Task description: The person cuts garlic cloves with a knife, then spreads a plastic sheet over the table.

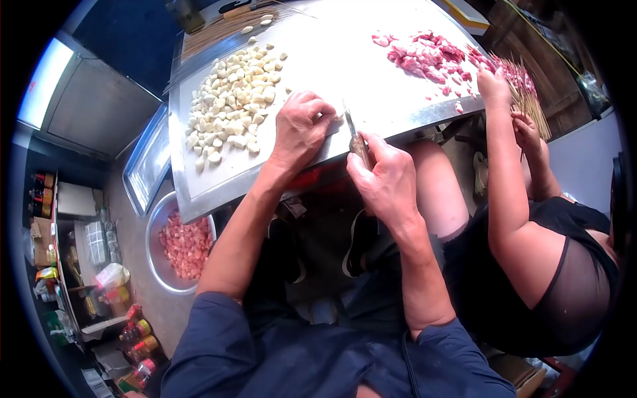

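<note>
My right hand (pixel 387 174) is closed round the wooden handle of a small knife (pixel 352 126), its blade pointing away over the table's near edge. To its left, my left hand (pixel 303 127) rests at the white tabletop (pixel 332 53) with its fingers curled together; what they hold, if anything, is hidden. Beyond and left of my left hand lies a wide spread of peeled pale cloves (pixel 232 99), apparently garlic. A heap of pink cut meat (pixel 428 56) lies on the far right part of the table.
At the right, a co-worker's hands (pixel 494 86) hold thin sticks beside skewered meat (pixel 521 76). A metal bowl of meat pieces (pixel 182 249) and a metal tray (pixel 147 159) are on the left. Loose sticks (pixel 212 33) lie at the table's far left. Bottles (pixel 142 348) stand lower left.
</note>
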Tool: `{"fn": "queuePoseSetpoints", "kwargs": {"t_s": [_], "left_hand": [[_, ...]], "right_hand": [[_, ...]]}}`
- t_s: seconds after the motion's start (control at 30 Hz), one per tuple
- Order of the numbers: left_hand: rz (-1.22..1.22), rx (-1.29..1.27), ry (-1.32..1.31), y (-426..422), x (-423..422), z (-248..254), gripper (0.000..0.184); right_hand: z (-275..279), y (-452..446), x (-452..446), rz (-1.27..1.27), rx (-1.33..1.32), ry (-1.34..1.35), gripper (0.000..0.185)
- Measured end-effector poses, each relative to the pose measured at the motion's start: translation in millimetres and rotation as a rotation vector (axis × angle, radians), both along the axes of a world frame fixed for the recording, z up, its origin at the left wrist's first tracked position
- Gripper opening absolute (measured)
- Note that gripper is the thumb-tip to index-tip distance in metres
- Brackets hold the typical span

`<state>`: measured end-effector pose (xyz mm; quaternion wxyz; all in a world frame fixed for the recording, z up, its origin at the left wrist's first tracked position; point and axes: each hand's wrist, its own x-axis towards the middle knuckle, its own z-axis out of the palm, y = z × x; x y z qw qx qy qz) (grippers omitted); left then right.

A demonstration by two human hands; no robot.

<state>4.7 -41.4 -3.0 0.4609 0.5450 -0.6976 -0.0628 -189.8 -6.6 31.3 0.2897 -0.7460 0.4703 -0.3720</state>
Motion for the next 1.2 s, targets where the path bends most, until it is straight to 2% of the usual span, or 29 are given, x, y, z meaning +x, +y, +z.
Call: {"fn": "queuePoseSetpoints", "kwargs": {"t_s": [0.57, 0.7, 0.77, 1.2], "left_hand": [[0.01, -0.037, -0.007, -1, 0, 0, 0.007], [0.008, -0.012, 0.001, -1, 0, 1, 0.006], [0.0, -0.018, -0.004, -1, -1, 2, 0.006], [0.001, -0.047, 0.007, -1, -1, 0, 0.001]], "right_hand": [[-4, -3, -6, 0.115, -0.075, 0.025, 0.023], [1, -4, -7, 0.124, -0.043, 0.021, 0.022], [5, -6, -8, 0.144, 0.079, 0.034, 0.021], [1, -25, 11, 0.109, 0.03, 0.124, 0.028]]}}
